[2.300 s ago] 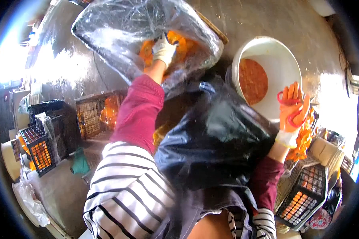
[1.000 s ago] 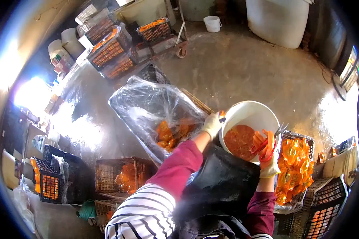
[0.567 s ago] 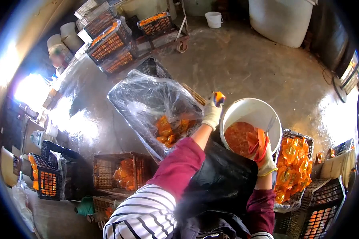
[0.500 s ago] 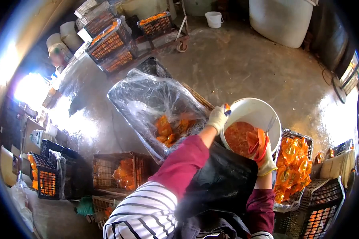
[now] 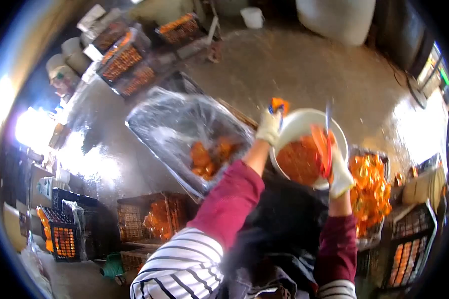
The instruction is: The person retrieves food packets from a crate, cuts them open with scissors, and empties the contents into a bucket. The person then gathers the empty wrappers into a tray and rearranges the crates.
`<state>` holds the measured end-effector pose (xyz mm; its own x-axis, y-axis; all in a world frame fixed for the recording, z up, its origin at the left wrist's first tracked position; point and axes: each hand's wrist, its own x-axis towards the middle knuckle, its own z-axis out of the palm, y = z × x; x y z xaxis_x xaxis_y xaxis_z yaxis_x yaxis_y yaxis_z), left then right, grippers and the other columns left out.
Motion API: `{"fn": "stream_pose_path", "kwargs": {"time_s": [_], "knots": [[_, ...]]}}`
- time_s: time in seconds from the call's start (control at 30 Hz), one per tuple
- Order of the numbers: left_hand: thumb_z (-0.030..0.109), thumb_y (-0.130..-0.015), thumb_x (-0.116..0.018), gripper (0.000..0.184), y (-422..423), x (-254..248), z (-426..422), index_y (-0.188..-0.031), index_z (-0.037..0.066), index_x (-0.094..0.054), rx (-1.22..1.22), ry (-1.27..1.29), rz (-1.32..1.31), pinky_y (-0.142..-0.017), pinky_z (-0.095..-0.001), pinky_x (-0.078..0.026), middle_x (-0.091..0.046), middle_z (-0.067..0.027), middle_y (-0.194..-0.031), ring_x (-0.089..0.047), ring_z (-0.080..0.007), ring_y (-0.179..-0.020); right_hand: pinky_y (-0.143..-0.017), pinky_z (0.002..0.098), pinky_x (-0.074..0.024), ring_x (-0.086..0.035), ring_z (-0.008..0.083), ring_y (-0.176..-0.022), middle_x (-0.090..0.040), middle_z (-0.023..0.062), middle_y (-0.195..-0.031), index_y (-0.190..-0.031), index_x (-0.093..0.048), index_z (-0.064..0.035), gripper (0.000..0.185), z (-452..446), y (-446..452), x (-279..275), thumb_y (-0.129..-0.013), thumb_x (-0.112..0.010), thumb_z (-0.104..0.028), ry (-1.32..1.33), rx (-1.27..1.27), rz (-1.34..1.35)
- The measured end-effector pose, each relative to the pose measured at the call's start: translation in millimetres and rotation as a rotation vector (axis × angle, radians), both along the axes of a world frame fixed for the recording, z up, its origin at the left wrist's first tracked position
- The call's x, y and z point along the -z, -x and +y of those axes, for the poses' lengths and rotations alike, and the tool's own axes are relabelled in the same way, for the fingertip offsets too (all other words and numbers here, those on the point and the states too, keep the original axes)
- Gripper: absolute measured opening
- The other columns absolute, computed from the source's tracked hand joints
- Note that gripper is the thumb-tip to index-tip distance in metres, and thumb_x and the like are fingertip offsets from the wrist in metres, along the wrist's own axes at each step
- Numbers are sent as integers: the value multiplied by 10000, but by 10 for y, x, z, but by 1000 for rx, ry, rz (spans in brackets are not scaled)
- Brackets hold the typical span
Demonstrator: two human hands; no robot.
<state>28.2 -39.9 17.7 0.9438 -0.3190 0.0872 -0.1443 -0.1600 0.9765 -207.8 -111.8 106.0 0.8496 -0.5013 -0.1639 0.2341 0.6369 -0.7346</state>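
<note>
Head view: right hand's [image 5: 338, 167] fingers clasping red-handled scissors [image 5: 329, 160] over white bucket [image 5: 339, 132], apparently keeping blades [image 5: 329, 112] clear; left hand's [image 5: 270, 126] fingers pinching orange item [image 5: 280, 104] nearby.

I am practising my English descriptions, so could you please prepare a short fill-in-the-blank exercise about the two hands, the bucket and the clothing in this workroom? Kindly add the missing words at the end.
1. The right hand holds scissors whose handle is ____ in colour.
2. The left hand is covered by a ____.
3. The inner wall of the bucket is ____ above its orange-red contents.
4. The left upper sleeve is white with dark ____.

Missing words: red; glove; white; stripes.
</note>
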Motion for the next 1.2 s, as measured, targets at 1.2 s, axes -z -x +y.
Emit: {"fn": "stream_pose_path", "kwargs": {"time_s": [1.2], "knots": [[291, -726, -707, 528, -128, 224, 99, -1197, 107, -557, -138, -337, -454, -832, -436, -470, -607, -199, -1004, -586, -369, -952, -770, 235, -465, -565, 121, -851, -619, 34, -910, -1062, -590, -18, 209, -235, -22, 945, -878, -605, -117, 739, -62, 555]]}}
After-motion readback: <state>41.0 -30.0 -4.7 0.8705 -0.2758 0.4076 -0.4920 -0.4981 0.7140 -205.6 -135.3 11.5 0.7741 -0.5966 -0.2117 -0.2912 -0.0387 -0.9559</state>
